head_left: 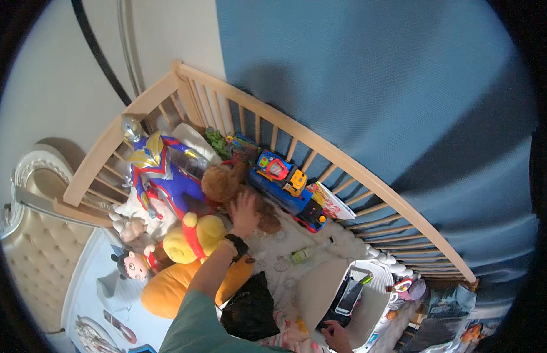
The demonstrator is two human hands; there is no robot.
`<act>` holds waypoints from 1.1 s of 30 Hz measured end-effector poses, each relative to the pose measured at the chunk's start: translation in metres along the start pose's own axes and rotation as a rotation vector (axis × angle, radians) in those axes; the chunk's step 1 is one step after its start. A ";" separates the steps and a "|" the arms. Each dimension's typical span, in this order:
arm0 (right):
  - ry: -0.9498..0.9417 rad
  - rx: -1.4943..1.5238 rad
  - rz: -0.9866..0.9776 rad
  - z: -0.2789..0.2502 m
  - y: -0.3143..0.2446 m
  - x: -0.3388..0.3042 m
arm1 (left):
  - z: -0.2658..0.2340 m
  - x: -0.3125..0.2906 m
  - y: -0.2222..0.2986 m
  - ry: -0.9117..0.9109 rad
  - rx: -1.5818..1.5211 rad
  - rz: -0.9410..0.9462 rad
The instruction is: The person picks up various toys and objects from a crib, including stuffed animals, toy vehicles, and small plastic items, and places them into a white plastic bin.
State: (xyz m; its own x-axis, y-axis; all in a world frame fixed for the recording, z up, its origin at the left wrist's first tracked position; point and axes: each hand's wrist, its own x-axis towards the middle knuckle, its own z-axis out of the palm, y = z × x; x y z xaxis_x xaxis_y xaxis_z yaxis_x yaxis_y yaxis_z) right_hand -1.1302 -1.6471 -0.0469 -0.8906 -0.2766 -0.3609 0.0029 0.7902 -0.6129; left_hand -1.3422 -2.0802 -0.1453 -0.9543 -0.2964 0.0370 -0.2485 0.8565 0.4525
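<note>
My left hand (245,215), with a black band at its wrist, lies on a brown plush toy (223,182) in the crib. Its fingers are stretched out over the fur. Beside that arm are a yellow plush bear (191,241) with a red scarf and an orange cushion (167,288). My right hand (337,338) is at the near side of a white bin (373,312), fingers bent together by dark items; whatever they hold is hidden. Inside the bin lies a phone-like grey device (348,297) with a green item next to it.
A wooden crib rail (320,141) curves around the toys. A large hero figure (167,170) leans at left; toy trucks (288,188) and a book (331,201) stand along the rail. A black bag (250,309) lies near my left forearm. A blue curtain (367,70) hangs behind.
</note>
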 end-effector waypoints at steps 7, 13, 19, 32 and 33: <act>-0.184 0.091 0.186 0.014 0.008 0.000 | 0.027 -0.021 -0.048 -0.640 0.409 -0.062; -0.077 0.052 0.094 0.015 0.022 -0.002 | 0.061 -0.042 -0.027 -0.225 0.346 0.077; 0.216 -0.054 0.104 -0.026 0.035 0.001 | 0.033 -0.170 0.091 -0.359 -0.571 0.477; 0.345 0.232 0.200 -0.084 0.091 -0.001 | 0.022 -0.258 0.210 -0.905 -0.277 0.233; 0.350 0.234 0.201 -0.088 0.099 -0.003 | 0.025 -0.257 0.213 -0.906 -0.274 0.238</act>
State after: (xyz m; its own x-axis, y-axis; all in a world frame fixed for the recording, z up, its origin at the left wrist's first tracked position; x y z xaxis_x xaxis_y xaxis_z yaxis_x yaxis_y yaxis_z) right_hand -1.1679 -1.5199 -0.0445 -0.9618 0.1023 -0.2540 0.2575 0.6531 -0.7121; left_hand -1.1536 -1.8109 -0.0805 -0.7691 0.4071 -0.4926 -0.0944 0.6900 0.7176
